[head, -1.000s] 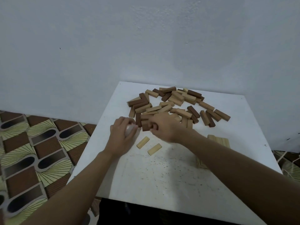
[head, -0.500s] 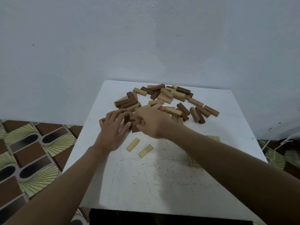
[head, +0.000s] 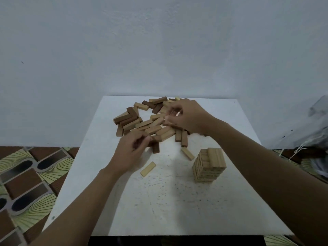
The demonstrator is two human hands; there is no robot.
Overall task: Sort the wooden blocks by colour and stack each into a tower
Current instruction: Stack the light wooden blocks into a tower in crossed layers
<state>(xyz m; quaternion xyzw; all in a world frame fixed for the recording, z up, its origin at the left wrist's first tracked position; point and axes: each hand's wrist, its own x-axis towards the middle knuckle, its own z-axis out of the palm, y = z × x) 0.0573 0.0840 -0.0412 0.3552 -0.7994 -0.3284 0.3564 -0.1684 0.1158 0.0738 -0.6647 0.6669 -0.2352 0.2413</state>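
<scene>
A loose pile of light and dark brown wooden blocks (head: 142, 122) lies on the far half of the white table (head: 159, 201). My left hand (head: 130, 151) is at the pile's near edge, its fingers curled round a dark brown block (head: 156, 148) that stands on the table. My right hand (head: 189, 116) hovers over the far right of the pile, with thumb and fingertips pinching what looks like a light block (head: 175, 113). A tower of light blocks (head: 209, 165) stands at the right. Two loose light blocks (head: 148, 169) (head: 187, 153) lie flat in front of the pile.
The table's back edge meets a plain grey-white wall (head: 159, 50). Patterned floor tiles (head: 26, 174) show to the left below the table edge. A grey bag with cords (head: 316, 135) sits beyond the right edge.
My right hand has moved from the pile's near edge to its far right side. My left hand has closed on a dark block. The light tower has come fully into sight.
</scene>
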